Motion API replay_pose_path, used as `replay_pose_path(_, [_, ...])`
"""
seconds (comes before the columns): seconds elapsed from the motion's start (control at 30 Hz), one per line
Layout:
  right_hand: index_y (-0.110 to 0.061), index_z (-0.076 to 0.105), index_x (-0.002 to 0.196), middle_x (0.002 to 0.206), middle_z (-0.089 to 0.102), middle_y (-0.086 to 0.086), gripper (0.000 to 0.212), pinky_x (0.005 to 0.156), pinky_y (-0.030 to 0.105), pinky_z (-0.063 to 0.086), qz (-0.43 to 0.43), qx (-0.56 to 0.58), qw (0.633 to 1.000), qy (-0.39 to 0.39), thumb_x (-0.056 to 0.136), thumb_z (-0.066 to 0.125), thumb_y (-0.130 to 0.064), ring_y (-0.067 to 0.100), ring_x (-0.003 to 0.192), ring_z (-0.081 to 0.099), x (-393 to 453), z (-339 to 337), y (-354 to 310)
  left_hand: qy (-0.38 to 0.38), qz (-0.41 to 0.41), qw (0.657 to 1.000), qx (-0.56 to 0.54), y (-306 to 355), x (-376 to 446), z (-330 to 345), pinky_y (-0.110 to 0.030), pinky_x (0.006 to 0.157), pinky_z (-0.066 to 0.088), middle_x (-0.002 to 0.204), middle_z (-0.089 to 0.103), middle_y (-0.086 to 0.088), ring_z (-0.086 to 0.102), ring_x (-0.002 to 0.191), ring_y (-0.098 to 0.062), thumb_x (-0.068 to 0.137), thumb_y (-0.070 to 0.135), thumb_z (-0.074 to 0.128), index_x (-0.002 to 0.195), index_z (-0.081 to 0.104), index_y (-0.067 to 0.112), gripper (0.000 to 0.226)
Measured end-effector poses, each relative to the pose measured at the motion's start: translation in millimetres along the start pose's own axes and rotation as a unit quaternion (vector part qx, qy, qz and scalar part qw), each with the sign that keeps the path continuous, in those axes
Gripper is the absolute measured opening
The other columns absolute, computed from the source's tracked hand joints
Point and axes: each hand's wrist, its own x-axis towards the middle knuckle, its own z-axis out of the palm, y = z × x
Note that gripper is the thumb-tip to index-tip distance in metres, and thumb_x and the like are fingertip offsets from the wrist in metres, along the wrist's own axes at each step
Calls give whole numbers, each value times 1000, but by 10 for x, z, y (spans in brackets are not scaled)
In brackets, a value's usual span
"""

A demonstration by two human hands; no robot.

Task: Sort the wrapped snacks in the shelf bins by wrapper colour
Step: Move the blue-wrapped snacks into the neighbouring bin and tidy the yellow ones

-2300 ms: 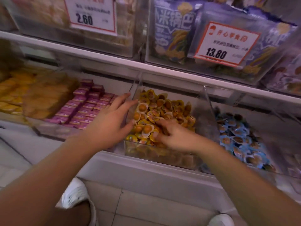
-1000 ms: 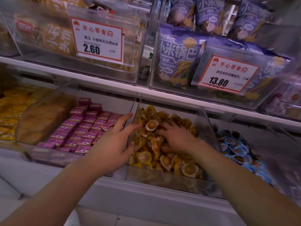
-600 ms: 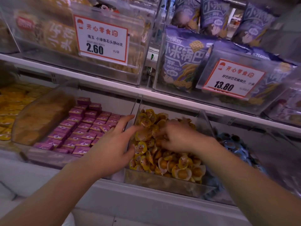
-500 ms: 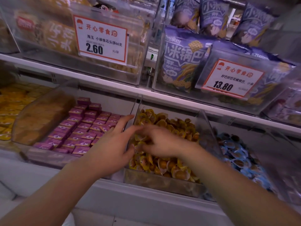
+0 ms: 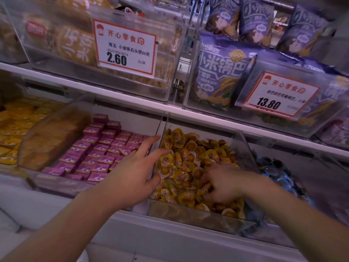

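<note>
A clear bin (image 5: 188, 216) on the lower shelf holds a heap of small yellow-wrapped snacks (image 5: 190, 154). My left hand (image 5: 132, 174) rests with spread fingers against the bin's left wall, thumb and forefinger reaching over it to the yellow pieces. My right hand (image 5: 221, 184) is sunk into the front of the heap, palm down, fingers curled among the wrappers; what they hold is hidden. Left of this bin lie rows of purple-wrapped blocks (image 5: 98, 156). On the right, blue-wrapped snacks (image 5: 273, 173) fill another bin.
A further bin of orange-yellow packs (image 5: 17, 127) sits at far left behind a clear divider. The upper shelf (image 5: 132, 103) carries clear boxes with price tags 2.60 (image 5: 124, 50) and 13.80 (image 5: 279, 95) and purple snack bags (image 5: 222, 69). The white shelf front (image 5: 170, 241) runs below.
My right hand has come from the back and left of the yellow heap down to its front right. The left hand has stayed on the bin's wall.
</note>
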Motion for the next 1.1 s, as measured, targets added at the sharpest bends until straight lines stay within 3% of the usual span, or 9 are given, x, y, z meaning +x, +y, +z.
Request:
replay_pose_path(0.17, [-41, 49, 135, 130, 60, -6, 69, 96, 37, 51, 27, 178, 983, 42, 74, 46, -72, 18, 117, 58, 187, -51, 23, -1, 1, 1000, 1, 4, 7, 9, -46, 101, 46, 159, 12, 8, 46, 132, -29, 80, 44, 41, 141, 36, 44, 62])
replay_pose_path(0.27, [-28, 29, 152, 156, 32, 11, 72, 115, 42, 34, 92, 203, 966, 128, 90, 48, -60, 31, 143, 33, 491, 14, 25, 5, 1, 1000, -3, 3, 9, 21, -46, 102, 45, 159, 13, 9, 45, 133, -29, 78, 47, 37, 140, 36, 45, 62])
replay_pose_path(0.43, [-28, 13, 156, 165, 9, 5, 81, 118, 37, 18, 131, 358, 911, 157, 90, 55, -50, 31, 150, 14, 978, -40, -17, 19, 4, 1000, -13, -8, 1, 49, -47, 99, 47, 158, 15, 10, 48, 130, -30, 78, 44, 39, 139, 38, 44, 61])
replay_pose_path(0.5, [-31, 13, 156, 165, 7, 8, 85, 121, 45, 7, 140, 328, 920, 162, 87, 57, -54, 32, 151, 3, 1086, 10, -42, 20, 9, 1000, -13, -17, 7, 57, -47, 98, 48, 159, 14, 11, 49, 129, -30, 79, 44, 40, 139, 37, 45, 60])
replay_pose_path(0.57, [-28, 18, 155, 160, 24, 13, 88, 121, 51, 6, 132, 252, 945, 163, 84, 58, -61, 32, 150, 12, 1116, 14, -62, 22, 7, 1000, -10, -15, 8, 61, -47, 97, 49, 159, 13, 11, 48, 129, -29, 79, 43, 40, 139, 35, 46, 60])
replay_pose_path(0.7, [-25, 50, 138, 138, 58, 6, 76, 106, 39, 43, 109, 253, 951, 137, 75, 61, -65, 27, 125, 54, 1094, -97, -31, 18, 1, 1000, -5, 0, 15, 58, -48, 97, 49, 158, 12, 12, 48, 129, -29, 79, 41, 39, 138, 35, 48, 60])
replay_pose_path(0.9, [-34, 63, 127, 133, 62, 0, 80, 104, 39, 46, 126, 417, 896, 84, 70, 42, -86, 22, 116, 60, 1089, -171, -35, 27, -3, 1000, -6, 23, 1, 62, -47, 96, 50, 158, 11, 14, 49, 128, -26, 81, 41, 42, 139, 34, 49, 59])
replay_pose_path(1.03, [-25, 75, 106, 108, 74, 2, 51, 95, 39, 54, 119, 498, 856, 78, 77, 54, -62, 22, 98, 70, 1111, -226, -119, 39, -21, 999, -20, 65, 8, 107, -48, 93, 51, 157, 11, 15, 49, 125, -28, 78, 30, 45, 138, 36, 47, 62])
replay_pose_path(1.1, [-19, 77, 96, 92, 77, 1, 38, 79, 27, 59, 79, 549, 831, 35, 84, 54, -47, 18, 85, 74, 1104, -222, -238, 39, -26, 999, -17, 73, 0, 105, -47, 90, 53, 157, 9, 16, 49, 124, -27, 78, 30, 45, 137, 35, 48, 63])
